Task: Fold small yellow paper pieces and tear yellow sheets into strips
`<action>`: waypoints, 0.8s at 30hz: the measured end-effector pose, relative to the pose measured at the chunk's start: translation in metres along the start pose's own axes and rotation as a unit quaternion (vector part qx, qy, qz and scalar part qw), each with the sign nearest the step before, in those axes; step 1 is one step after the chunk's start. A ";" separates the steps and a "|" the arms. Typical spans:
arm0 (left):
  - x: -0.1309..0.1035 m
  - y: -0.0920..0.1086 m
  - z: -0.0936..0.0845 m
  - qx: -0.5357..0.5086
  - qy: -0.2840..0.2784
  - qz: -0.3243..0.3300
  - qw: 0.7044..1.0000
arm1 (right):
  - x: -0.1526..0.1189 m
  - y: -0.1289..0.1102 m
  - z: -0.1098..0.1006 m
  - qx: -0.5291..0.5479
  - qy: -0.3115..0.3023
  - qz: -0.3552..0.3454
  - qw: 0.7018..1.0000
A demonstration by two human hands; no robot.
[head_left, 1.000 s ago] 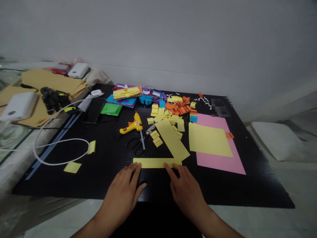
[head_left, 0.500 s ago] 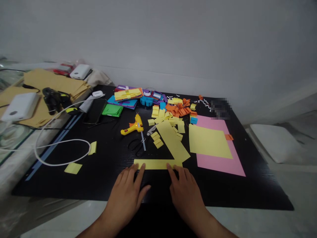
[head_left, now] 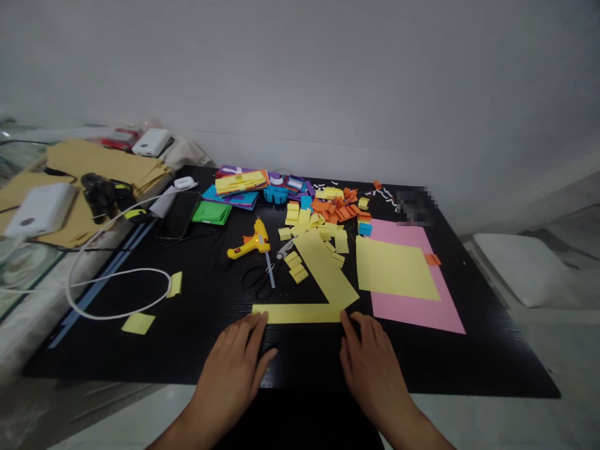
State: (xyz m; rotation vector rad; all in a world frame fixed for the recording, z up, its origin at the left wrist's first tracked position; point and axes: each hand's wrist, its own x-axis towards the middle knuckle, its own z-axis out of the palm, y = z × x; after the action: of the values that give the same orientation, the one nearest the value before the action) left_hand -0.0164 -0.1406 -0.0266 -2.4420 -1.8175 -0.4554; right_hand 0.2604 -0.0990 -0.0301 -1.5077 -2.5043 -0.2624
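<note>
A long yellow paper strip [head_left: 300,313] lies level across the black table near its front edge. The fingertips of my left hand [head_left: 234,353] press on its left end, with the thumb spread away. At the strip's right end rest the fingers of my right hand [head_left: 370,359], stretched out and holding nothing. A wider yellow paper piece [head_left: 325,265] slants down to meet the strip near my right fingertips. Just beyond the strip lie black-handled scissors [head_left: 257,275] and a yellow glue gun [head_left: 253,240] with a glue stick in its back.
Small folded yellow pieces [head_left: 296,267] and orange pieces [head_left: 335,207] are heaped behind. A yellow sheet [head_left: 398,269] lies on a pink sheet [head_left: 417,312] at right. Left are a white cable loop [head_left: 117,272], a phone [head_left: 180,214] and green folded paper [head_left: 212,212].
My right hand has slid rightward along the strip to its right end. My left hand has shifted slightly at the left end. The strip looks nearly unmoved.
</note>
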 end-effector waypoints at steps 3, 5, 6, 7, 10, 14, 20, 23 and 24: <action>-0.001 -0.004 -0.002 0.010 0.007 0.004 1.000 | 0.000 0.002 0.000 0.006 0.003 -0.002 1.000; -0.001 -0.005 -0.002 0.018 0.009 0.003 1.000 | 0.001 0.003 0.000 0.014 0.007 0.004 1.000; -0.002 -0.006 -0.001 0.023 0.009 0.004 1.000 | 0.003 0.002 0.000 0.023 0.011 0.010 1.000; -0.002 -0.005 0.000 0.028 0.008 0.005 1.000 | 0.006 0.000 -0.001 0.037 0.016 0.017 0.999; -0.003 -0.004 0.004 0.041 0.003 0.000 0.999 | 0.017 -0.015 -0.005 0.091 0.036 0.021 0.995; -0.004 -0.003 0.007 0.045 -0.004 -0.015 0.999 | 0.036 -0.051 -0.009 0.194 -0.004 -0.065 0.979; -0.006 -0.005 0.007 0.036 0.003 -0.009 0.999 | 0.046 -0.080 0.004 0.218 -0.024 -0.118 0.968; -0.006 -0.004 0.008 0.035 0.005 -0.012 0.999 | 0.040 -0.074 0.008 0.214 -0.018 -0.118 0.970; -0.006 -0.004 0.008 0.037 0.005 -0.013 0.999 | 0.037 -0.071 0.008 0.213 -0.021 -0.118 0.970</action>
State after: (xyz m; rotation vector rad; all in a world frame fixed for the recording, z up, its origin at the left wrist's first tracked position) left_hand -0.0201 -0.1432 -0.0364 -2.3676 -1.8295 -0.3928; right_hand 0.1802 -0.0987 -0.0308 -1.0610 -2.5541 0.2641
